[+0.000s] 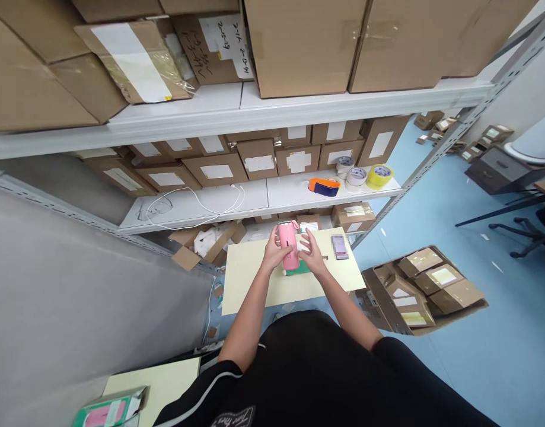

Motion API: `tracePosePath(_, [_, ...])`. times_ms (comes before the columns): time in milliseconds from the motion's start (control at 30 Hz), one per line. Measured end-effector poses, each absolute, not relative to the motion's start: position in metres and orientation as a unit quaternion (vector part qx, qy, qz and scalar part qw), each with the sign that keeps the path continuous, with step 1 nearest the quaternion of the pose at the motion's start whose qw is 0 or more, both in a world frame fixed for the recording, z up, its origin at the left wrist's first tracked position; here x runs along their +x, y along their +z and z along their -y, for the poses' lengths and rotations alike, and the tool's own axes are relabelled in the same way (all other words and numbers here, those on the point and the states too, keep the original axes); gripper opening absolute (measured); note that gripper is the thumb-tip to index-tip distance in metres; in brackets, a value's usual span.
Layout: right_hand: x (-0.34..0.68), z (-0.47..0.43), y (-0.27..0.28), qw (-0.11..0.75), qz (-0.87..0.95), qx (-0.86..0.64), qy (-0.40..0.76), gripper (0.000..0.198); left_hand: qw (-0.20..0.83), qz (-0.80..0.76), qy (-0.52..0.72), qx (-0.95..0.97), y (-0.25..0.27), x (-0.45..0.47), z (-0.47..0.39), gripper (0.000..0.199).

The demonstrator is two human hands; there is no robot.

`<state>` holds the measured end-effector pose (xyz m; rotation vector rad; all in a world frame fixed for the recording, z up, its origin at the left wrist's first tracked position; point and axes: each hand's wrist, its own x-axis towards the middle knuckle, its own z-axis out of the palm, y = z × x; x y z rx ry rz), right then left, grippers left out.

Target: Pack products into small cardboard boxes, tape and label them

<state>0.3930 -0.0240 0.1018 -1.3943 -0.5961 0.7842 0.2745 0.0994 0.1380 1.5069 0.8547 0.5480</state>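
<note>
The pink bottle (pixel 288 234) is held above the pale yellow table (pixel 249 273), roughly upright between both hands. The left hand (pixel 273 254) grips its left side with the thumb across the front, probably to bear the weight and keep the printed face toward the wearer. Beneath lies a green package (pixel 299 268), partly hidden. The right hand (pixel 312 255) is half-open, fingers spread, thumb at the bottle's edge, perhaps to steady or turn it; whether it presses, I cannot tell. Further right, a phone (pixel 340 247) lies apart, likely out of the way. The bottle looks smooth and cylindrical, with dark marking down its front, a metallic-looking rim and a pink loop at top right.
</note>
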Motion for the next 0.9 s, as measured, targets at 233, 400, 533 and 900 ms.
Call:
tracePosePath(233, [0.418, 0.021, 0.100, 0.638, 0.273, -0.637, 0.335, 0.077, 0.584, -0.371, 0.186, 0.698, 0.114, 0.287, -0.077, 0.114])
tracePosePath(400, [0.428, 0.022, 0.081, 0.607, 0.246, -0.677, 0.335, 0.070, 0.524, -0.390, 0.168, 0.738, 0.096, 0.306, -0.058, 0.107])
tracePosePath(533, [0.439, 0.024, 0.073, 0.552, 0.198, -0.756, 0.290, 0.076, 0.503, -0.388, 0.171, 0.753, 0.082, 0.327, -0.041, 0.107])
tracePosePath(900, [0.509, 0.061, 0.058, 0.598, 0.185, -0.720, 0.298, 0.058, 0.618, -0.213, 0.160, 0.740, 0.041, 0.364, -0.022, 0.091])
